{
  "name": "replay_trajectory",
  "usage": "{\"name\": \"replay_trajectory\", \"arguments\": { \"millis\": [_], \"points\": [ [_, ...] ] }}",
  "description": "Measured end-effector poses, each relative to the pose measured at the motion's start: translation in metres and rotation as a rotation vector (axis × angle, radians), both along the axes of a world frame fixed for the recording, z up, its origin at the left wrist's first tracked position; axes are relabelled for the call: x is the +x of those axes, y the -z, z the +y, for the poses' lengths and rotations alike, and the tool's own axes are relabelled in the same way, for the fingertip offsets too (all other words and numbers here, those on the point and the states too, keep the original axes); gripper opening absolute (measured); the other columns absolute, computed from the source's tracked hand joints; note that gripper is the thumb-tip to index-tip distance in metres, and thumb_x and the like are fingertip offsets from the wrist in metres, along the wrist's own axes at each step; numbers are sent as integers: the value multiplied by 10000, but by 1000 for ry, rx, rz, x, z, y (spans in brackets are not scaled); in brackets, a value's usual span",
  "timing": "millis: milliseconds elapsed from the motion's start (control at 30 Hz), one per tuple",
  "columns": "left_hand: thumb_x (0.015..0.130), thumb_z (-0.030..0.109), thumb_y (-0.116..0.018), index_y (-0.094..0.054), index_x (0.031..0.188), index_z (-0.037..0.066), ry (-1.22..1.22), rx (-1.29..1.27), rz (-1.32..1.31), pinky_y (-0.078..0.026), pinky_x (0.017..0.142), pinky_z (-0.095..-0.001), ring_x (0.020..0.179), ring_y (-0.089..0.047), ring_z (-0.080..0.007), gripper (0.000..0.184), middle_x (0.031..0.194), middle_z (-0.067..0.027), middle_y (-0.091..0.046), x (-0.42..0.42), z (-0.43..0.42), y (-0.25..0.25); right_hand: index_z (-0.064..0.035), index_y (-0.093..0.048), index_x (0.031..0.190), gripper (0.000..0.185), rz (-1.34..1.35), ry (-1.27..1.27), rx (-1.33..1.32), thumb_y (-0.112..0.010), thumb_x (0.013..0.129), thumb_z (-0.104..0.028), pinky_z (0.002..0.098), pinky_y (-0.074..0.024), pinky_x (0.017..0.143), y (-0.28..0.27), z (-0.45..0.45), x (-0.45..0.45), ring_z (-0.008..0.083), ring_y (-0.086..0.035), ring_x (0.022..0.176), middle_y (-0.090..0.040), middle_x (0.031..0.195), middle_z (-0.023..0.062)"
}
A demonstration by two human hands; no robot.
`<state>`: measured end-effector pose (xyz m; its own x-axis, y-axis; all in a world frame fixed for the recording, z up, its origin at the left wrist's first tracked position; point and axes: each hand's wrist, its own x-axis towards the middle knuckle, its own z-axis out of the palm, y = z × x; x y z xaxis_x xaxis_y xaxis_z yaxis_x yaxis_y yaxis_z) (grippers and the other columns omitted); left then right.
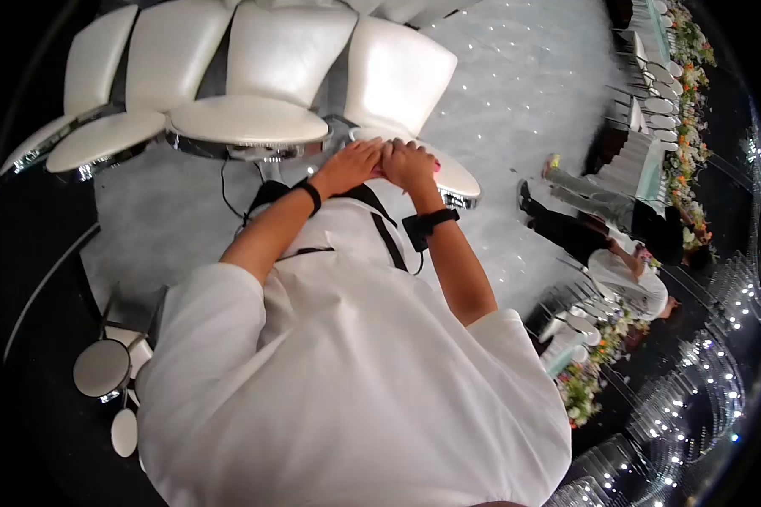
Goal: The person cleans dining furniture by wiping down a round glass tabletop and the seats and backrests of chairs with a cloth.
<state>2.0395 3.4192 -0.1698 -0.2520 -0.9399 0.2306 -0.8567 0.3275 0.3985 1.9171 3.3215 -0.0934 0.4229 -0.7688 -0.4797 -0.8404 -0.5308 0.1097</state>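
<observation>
My left hand (pixel 353 166) and my right hand (pixel 409 164) are close together in front of me, fingers curled and touching. Between and under them shows a bit of pink cloth (pixel 436 165), mostly covered by the fingers. Both hands are over the near side of a white padded chair seat (pixel 458 177) with a shiny metal rim. A black band is on my left wrist, and a black strap with a small box and cable is on my right.
White padded chairs (pixel 249 120) stand in a row ahead. Round stools (pixel 101 368) are at the lower left. To the right, two people (pixel 630 277) stand by long tables with flowers (pixel 695 110). Glittering light strands (pixel 693 397) hang at the lower right.
</observation>
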Motion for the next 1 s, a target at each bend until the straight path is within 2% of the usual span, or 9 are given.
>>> {"name": "replay_trajectory", "arguments": {
  "millis": [33, 233, 300, 367, 567, 700, 833, 900, 1000],
  "points": [
    [944, 340, -572, -475, 1343, -61, 45, 92, 63, -289, 1154, -421, 1382, -405, -289, 574, 1438, -196, -474, 4, -2, 1, -106, -645, 1185, 470, 82, 44, 160, -374, 964, -420, 709, -430, 872, 1, -5, 6, 407, -600, 1135, -615, 1282, 166],
    [767, 336, -747, -351, 1434, -17, 171, 360, 288, -263, 1179, -471, 1402, -353, -368, 852, 1468, -233, -411, 13, -12, -45, 33, -464, 1377, 617, -78, -287, 376, -540, 917, -371, 544, -405, 1009, -47, 3, -34, 437, -542, 1179, -544, 1310, 271],
    [686, 321, -805, -355, 1427, -15, 206, 384, 367, -278, 1174, -471, 1395, -359, -371, 930, 1480, -230, -392, 0, -21, -62, 42, -498, 1298, 658, -310, -566, -59, -702, 772, -297, 465, -479, 914, -41, 7, -76, 404, -578, 1059, -575, 1223, 258],
    [655, 291, -815, -383, 1413, -17, 213, 428, 392, -309, 1159, -465, 1369, -396, -373, 925, 1449, -230, -430, -20, -41, -76, 62, -417, 1391, 775, -290, -558, 3, -661, 831, -416, 483, -400, 1018, -35, -10, -103, 428, -532, 1169, -533, 1283, 289],
    [690, 267, -767, -497, 1298, -63, 183, 388, 214, -400, 1091, -450, 1268, -490, -431, 742, 1316, -276, -539, -123, -83, -111, -20, -492, 1221, 641, -616, -185, 204, -774, 703, -271, 452, -451, 916, -63, -39, -184, 376, -548, 1070, -555, 1108, 206],
    [724, 240, -731, -515, 1227, -114, 142, 386, 100, -401, 1067, -450, 1205, -516, -413, 652, 1249, -281, -558, -176, -101, -107, -11, -487, 1216, 623, -485, -178, 57, -762, 668, -121, 406, -528, 841, -37, -45, -217, 358, -602, 988, -557, 1074, 204],
    [736, 194, -699, -517, 1197, -140, 152, 493, 54, -427, 1007, -442, 1127, -544, -401, 598, 1188, -272, -573, -204, -116, -111, -23, -501, 1201, 494, -336, -7, 175, -686, 765, -165, 420, -548, 801, -27, -56, -229, 353, -615, 1053, -576, 1088, 221],
    [723, 156, -688, -549, 1123, -141, 90, 513, -26, -451, 930, -451, 1057, -565, -387, 517, 1128, -259, -589, -218, -119, -108, -25, -501, 1239, 542, -269, -16, 205, -696, 768, -209, 435, -556, 823, -19, -66, -238, 351, -615, 1095, -571, 1169, 225],
    [727, 161, -685, -587, 1052, -93, 54, 357, -193, -462, 866, -454, 1022, -581, -377, 424, 1094, -242, -601, -231, -112, -98, -63, -397, 1447, 798, -435, -103, 412, -758, 763, -258, 438, -371, 1126, -4, -77, -255, 329, -365, 1403, -452, 1469, 134]
  ]
}}
